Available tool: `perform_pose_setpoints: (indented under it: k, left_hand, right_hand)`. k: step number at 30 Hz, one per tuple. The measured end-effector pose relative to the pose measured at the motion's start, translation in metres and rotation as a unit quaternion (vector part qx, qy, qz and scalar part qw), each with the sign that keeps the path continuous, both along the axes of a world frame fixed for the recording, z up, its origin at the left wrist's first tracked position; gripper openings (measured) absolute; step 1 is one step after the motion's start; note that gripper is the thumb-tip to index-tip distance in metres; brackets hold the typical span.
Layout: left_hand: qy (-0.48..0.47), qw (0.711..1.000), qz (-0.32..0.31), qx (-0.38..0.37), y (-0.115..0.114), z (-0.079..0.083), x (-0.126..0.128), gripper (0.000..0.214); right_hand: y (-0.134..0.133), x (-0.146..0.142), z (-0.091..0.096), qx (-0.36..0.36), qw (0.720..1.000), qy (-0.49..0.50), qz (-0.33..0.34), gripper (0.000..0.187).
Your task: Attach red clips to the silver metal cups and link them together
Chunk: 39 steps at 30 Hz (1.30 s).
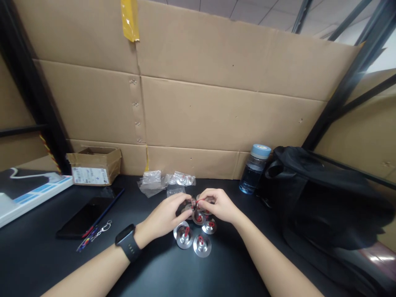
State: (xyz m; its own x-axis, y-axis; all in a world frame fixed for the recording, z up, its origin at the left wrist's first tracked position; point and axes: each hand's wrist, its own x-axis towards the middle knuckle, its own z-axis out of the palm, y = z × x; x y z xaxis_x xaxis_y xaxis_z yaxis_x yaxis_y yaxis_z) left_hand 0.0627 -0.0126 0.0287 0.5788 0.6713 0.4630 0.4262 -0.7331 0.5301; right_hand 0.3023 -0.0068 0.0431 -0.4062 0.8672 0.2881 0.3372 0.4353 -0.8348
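My left hand (pixel 165 216) and my right hand (pixel 216 205) meet over the middle of the black table (pixel 161 272), fingers pinched together on a small round metal disc with a red loop (pixel 195 203). My left wrist wears a black smartwatch (pixel 127 242). Just below the hands lie several more small silver discs with red loops (pixel 198 235), clustered on the table. Behind the hands sit clear plastic bags (pixel 165 180), some holding more discs.
A blue-capped water bottle (pixel 255 168) and a black bag (pixel 318 194) stand at the right. A small cardboard box (pixel 94 166), a dark phone (pixel 88 214), a pen with keyring (pixel 94 234) and a white-and-blue board (pixel 29 194) lie at the left. Cardboard walls (pixel 216 107) close the back.
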Motion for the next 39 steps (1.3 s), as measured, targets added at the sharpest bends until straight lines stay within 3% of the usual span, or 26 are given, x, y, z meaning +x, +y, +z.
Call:
perform_pose_setpoints:
  k: [5,14,18,22,28,32,36,39]
  left_hand:
    - [-0.039,0.999,0.019,0.007,-0.003,0.004,0.003,0.017]
    - [-0.082,0.994,0.04,-0.052,-0.008,0.001,0.009,0.006]
    - [-0.113,0.989,0.069,-0.066,-0.01,0.003,0.011,0.004]
    - [-0.115,0.99,0.04,-0.067,-0.013,0.004,0.011,0.008]
    - [-0.064,0.997,0.034,0.019,-0.013,0.001,0.009,0.011]
    - [-0.029,0.994,0.096,0.049,0.003,-0.001,-0.002,0.009]
    - [0.054,0.984,0.165,0.038,0.03,-0.009,-0.021,0.012]
    - [0.091,0.98,0.174,-0.007,0.043,-0.015,-0.032,0.015]
  right_hand:
    - [-0.008,-0.013,-0.001,0.0,0.999,0.03,0.032,0.021]
    - [-0.009,-0.021,-0.009,-0.086,0.991,0.087,0.06,0.025]
    - [-0.011,-0.024,-0.01,-0.161,0.969,0.158,0.1,0.03]
    - [-0.016,-0.03,-0.013,-0.196,0.95,0.214,0.117,0.038]
    - [-0.016,-0.034,-0.013,-0.129,0.968,0.194,0.093,0.037]
    - [-0.003,-0.019,-0.01,0.014,0.996,0.083,-0.022,0.03]
    - [0.019,0.012,-0.011,0.139,0.973,-0.098,-0.158,0.023]
    - [0.032,0.036,-0.016,0.15,0.955,-0.161,-0.2,0.015]
